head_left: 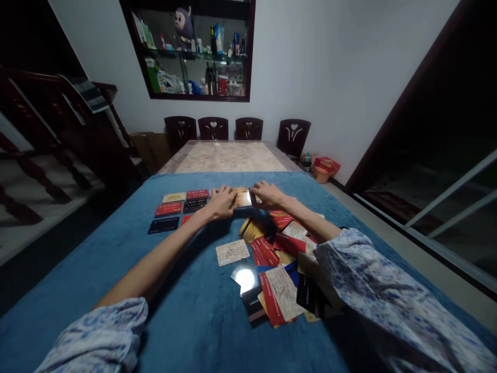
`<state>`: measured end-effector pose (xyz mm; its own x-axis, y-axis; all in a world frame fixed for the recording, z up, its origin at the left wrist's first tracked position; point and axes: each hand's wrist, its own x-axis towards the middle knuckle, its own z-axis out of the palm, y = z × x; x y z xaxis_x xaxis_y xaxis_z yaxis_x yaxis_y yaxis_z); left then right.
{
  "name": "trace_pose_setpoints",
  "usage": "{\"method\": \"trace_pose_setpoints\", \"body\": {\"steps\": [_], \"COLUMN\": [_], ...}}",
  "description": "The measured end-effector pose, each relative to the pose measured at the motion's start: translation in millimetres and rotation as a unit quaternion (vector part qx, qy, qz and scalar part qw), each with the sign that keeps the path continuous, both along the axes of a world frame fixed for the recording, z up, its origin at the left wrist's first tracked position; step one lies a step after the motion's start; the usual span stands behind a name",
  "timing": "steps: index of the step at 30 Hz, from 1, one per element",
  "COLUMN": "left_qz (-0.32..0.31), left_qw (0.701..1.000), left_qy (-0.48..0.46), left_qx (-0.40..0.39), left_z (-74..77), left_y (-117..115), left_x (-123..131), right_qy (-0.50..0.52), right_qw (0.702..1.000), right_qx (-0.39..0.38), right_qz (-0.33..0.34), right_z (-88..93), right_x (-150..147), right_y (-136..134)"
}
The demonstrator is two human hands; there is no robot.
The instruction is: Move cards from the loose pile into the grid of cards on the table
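Both hands are at the far part of the blue cloth. My left hand (pixel 222 202) has its fingers bent at the left end of a shiny tan card (pixel 242 197). At the card's right end, my right hand (pixel 267 195) pinches it beside a dark edge. Left of my left hand, cards lie in neat rows, among them a yellow one (pixel 174 197), a red one (pixel 169 209) and a dark blue one (pixel 163 225). A loose, overlapping heap of cards (pixel 272 295) spreads below my right forearm. One cream card (pixel 232 252) rests at the heap's left side.
The blue cloth (pixel 89 259) covers the near part of a long table (pixel 233 155). Dark chairs (pixel 213 128) stand behind it. A shelf cabinet (pixel 200 97) is set in the wall, with a railing at the left and a red bag (pixel 327 165) on the floor.
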<state>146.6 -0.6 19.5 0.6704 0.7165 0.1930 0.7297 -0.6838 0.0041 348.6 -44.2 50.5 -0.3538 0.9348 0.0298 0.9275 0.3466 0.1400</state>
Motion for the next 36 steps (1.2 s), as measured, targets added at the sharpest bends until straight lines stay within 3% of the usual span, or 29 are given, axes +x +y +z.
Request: {"method": "trace_pose_setpoints", "body": {"steps": [10,21,36], "left_qz": [0.035,0.046,0.066], "left_qw": [0.999,0.998,0.993], "left_qy": [0.036,0.039,0.065], "left_qx": [-0.001,-0.034,-0.066], "left_z": [11.1,-2.1,-13.8], "left_y": [39.0,81.8,107.6], "left_x": [15.6,26.4,33.8], "right_qy": [0.013,0.014,0.003], "right_qw": [1.0,0.999,0.999], "right_qx": [-0.01,-0.025,-0.042], "right_qz": [0.011,0.019,-0.001], "right_z": [2.5,-15.2,-36.1], "right_x": [12.3,22.2,22.6], "right_y": [53.5,95.1,122.8]}}
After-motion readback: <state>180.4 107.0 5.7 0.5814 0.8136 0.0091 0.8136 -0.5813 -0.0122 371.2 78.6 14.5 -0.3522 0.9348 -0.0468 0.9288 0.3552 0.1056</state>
